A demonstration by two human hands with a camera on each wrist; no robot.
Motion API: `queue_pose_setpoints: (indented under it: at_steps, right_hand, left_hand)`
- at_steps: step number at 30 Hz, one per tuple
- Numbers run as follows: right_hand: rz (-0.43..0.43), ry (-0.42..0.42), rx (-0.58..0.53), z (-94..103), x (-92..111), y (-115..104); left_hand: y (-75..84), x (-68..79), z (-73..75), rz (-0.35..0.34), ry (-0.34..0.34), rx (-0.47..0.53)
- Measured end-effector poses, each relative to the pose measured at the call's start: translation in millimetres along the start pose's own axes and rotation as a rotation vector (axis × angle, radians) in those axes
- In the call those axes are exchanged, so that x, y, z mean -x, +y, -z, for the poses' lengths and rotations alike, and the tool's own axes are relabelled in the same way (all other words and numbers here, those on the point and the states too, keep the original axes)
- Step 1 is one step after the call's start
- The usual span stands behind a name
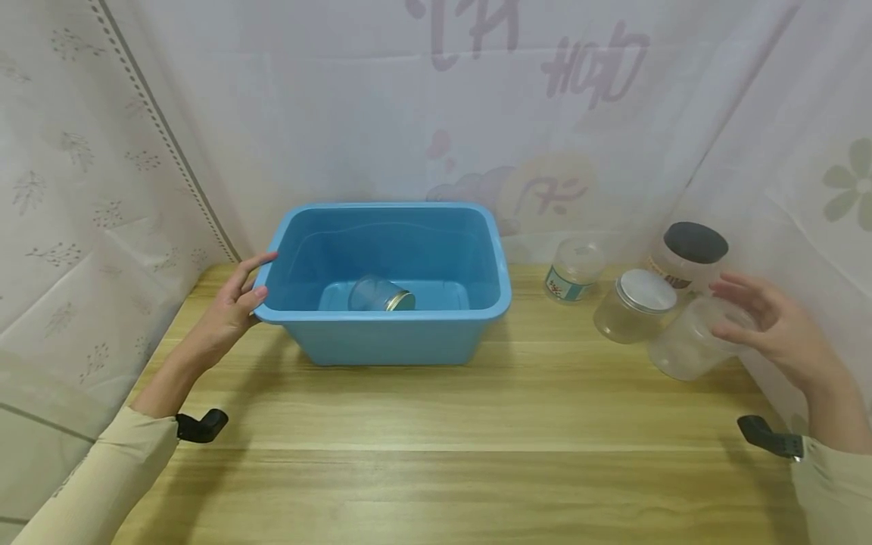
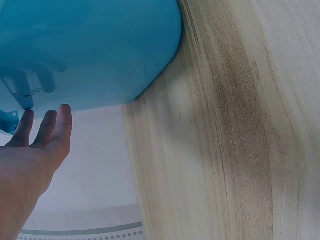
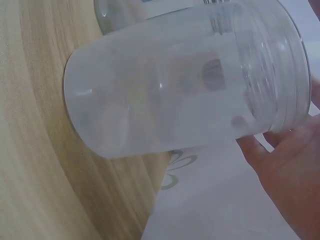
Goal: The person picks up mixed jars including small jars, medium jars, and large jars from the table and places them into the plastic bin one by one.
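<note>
My left hand (image 1: 235, 303) is at the left rim of a blue plastic bin (image 1: 391, 341), thumb and index finger touching the rim. In the left wrist view its other fingers (image 2: 62, 132) lie nearly straight against the outer wall. Inside the bin a clear jar (image 1: 371, 294) with a gold-edged lid lies on its side. My right hand (image 1: 783, 329) is spread around the mouth of a clear, lidless jar (image 1: 688, 344). In the right wrist view the fingers touch this jar (image 3: 140, 100) near its threaded neck; a firm grip does not show.
Left of the lidless jar stands a clear jar with a silver lid (image 1: 630, 306). Behind are a black-lidded jar (image 1: 695, 246) and a clear jar with a teal label (image 1: 572, 269). Patterned white cloth (image 1: 341, 113) hangs around the wooden table (image 1: 443, 439).
</note>
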State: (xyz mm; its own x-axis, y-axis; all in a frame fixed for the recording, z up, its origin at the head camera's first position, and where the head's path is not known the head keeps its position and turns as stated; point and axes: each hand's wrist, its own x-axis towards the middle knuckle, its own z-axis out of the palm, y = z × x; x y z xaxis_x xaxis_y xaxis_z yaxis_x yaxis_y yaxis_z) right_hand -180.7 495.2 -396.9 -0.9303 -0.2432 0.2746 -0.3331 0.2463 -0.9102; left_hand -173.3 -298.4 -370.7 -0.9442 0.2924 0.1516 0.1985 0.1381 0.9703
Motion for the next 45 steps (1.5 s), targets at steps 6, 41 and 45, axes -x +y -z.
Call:
queue_pose_setpoints:
  at_steps: [6,41,45]
  right_hand:
    - [0.044,-0.081,-0.156,3.5,3.6,6.1]
    - [-0.119,0.117,0.325,7.2,11.8,1.0]
    - [-0.101,0.144,0.232,6.0,9.4,-3.2]
  left_hand:
    - [2.0,-1.0,-1.5,0.008,0.005,0.007]
    - [2.0,-1.3,-3.5,0.013,0.025,0.015]
    - [2.3,-0.7,-2.7,0.016,0.025,0.014]
